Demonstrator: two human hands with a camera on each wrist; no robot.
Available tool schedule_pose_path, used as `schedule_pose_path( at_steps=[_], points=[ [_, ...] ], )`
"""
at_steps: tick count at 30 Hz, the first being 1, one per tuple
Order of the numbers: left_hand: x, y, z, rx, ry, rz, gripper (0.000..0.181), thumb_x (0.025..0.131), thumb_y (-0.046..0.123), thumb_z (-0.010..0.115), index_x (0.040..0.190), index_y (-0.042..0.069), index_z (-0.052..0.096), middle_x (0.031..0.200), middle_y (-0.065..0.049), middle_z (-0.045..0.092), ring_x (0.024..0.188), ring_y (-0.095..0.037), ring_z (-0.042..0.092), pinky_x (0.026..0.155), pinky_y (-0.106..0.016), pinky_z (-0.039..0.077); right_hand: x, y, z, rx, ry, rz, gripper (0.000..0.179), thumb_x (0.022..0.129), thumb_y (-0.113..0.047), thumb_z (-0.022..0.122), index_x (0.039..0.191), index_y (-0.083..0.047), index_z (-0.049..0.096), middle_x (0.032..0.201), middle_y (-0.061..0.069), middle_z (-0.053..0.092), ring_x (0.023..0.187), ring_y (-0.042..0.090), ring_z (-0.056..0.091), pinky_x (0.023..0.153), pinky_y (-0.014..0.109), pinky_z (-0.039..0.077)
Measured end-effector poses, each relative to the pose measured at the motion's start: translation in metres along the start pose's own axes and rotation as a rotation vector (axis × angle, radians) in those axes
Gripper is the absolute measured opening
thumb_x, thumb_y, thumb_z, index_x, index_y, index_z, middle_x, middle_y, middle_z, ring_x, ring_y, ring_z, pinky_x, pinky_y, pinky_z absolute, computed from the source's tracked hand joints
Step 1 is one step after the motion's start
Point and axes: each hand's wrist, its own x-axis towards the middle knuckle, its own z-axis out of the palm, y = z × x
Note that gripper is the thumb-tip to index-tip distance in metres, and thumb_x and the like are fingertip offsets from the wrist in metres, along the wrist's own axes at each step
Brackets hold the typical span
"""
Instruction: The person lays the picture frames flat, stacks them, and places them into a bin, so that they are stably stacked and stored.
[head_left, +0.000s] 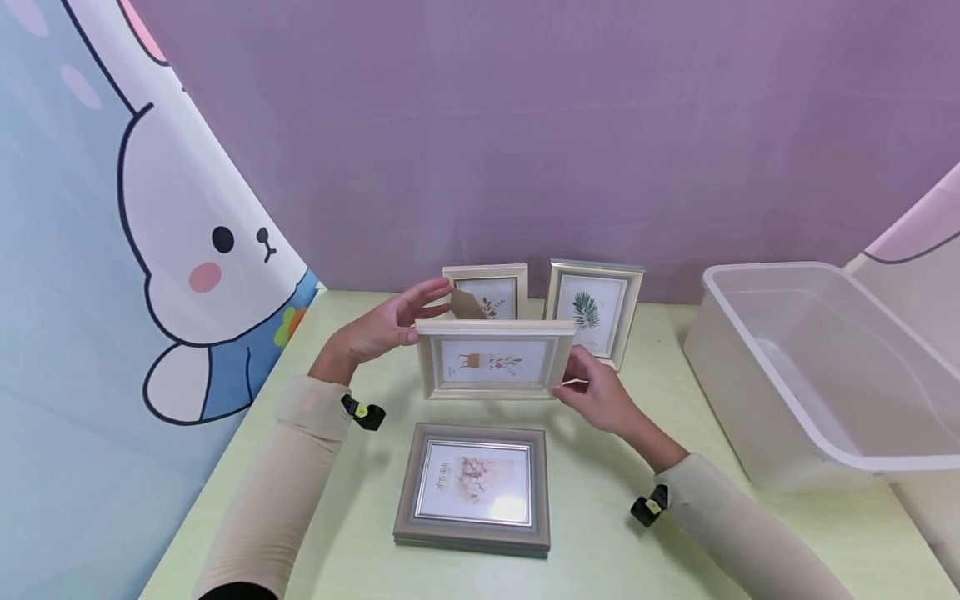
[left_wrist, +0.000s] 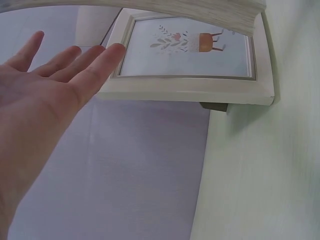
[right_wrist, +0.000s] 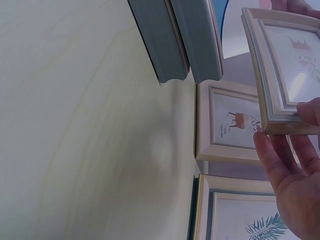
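A cream picture frame (head_left: 495, 360) with a plant print is held upright above the table. My right hand (head_left: 600, 392) pinches its lower right corner, the thumb on the front and the fingers beneath in the right wrist view. Beside its upper left corner is my left hand (head_left: 386, 323), fingers extended; in the left wrist view that palm (left_wrist: 40, 110) faces up with straight fingers. A brown flap (head_left: 467, 305) shows behind the held frame. Further back, a second cream frame (head_left: 517, 283) with a similar print and a frame with a green leaf (head_left: 592, 304) stand upright.
Two grey-brown frames (head_left: 408, 492) lie stacked on the pale green table (head_left: 600, 533), nearer than the held one. A white plastic bin (head_left: 795, 400) stands at the right. A purple backdrop (head_left: 525, 125) closes the rear, and a rabbit-print cloth (head_left: 75, 333) hangs at left.
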Motion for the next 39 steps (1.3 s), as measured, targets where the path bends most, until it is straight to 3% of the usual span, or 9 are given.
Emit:
schedule_pose_path(
  at_steps=[8,17,25,28,33,39],
  points=[
    [-0.001,-0.002,0.000,0.008,0.005,0.016,0.125,0.071,0.071,0.078,0.163,0.014,0.016,0.171,-0.018,0.007,0.157,-0.043,0.016,0.114,-0.072,0.030,0.000,-0.002,0.000,-0.008,0.000,-0.001,0.048,0.090,0.010,0.068,0.134,0.005,0.051,0.111,0.032,0.070,0.097,0.048,0.070,0.079,0.026,0.061],
    [-0.002,-0.002,0.002,0.016,0.016,0.010,0.119,0.074,0.070,0.077,0.163,0.017,0.019,0.172,-0.015,0.010,0.156,-0.043,0.018,0.114,-0.071,0.031,-0.001,-0.002,-0.001,0.000,-0.001,-0.003,0.049,0.090,0.010,0.067,0.135,0.006,0.050,0.112,0.033,0.069,0.098,0.049,0.069,0.080,0.026,0.062],
    [-0.005,-0.003,0.003,0.049,0.047,0.015,0.123,0.076,0.068,0.076,0.162,0.006,0.015,0.170,-0.019,0.012,0.155,-0.044,0.023,0.115,-0.066,0.034,-0.002,0.000,-0.001,-0.005,0.006,0.004,0.048,0.090,0.010,0.068,0.134,0.005,0.051,0.112,0.032,0.069,0.098,0.044,0.070,0.080,0.025,0.061],
    [-0.007,-0.002,0.004,0.067,0.088,-0.005,0.109,0.082,0.060,0.076,0.162,0.009,0.021,0.169,-0.016,0.021,0.152,-0.040,0.031,0.115,-0.058,0.041,-0.002,0.002,-0.001,0.001,0.005,0.006,0.047,0.090,0.009,0.067,0.134,0.005,0.051,0.112,0.032,0.069,0.098,0.044,0.070,0.080,0.025,0.061],
    [-0.009,0.003,0.009,0.146,0.191,-0.049,0.072,0.097,0.030,0.070,0.158,0.013,0.035,0.160,-0.011,0.040,0.139,-0.034,0.048,0.107,-0.036,0.051,-0.002,0.003,-0.002,0.001,0.015,0.014,0.047,0.090,0.009,0.068,0.133,0.005,0.051,0.112,0.032,0.069,0.097,0.041,0.071,0.080,0.025,0.061],
    [-0.011,0.010,0.016,0.217,0.271,-0.076,0.060,0.099,0.014,0.067,0.153,0.004,0.041,0.153,-0.013,0.047,0.130,-0.034,0.052,0.101,-0.034,0.054,-0.003,0.006,-0.003,-0.012,0.024,0.017,0.048,0.090,0.009,0.068,0.135,0.004,0.051,0.113,0.031,0.069,0.097,0.039,0.071,0.080,0.025,0.061]
  ],
)
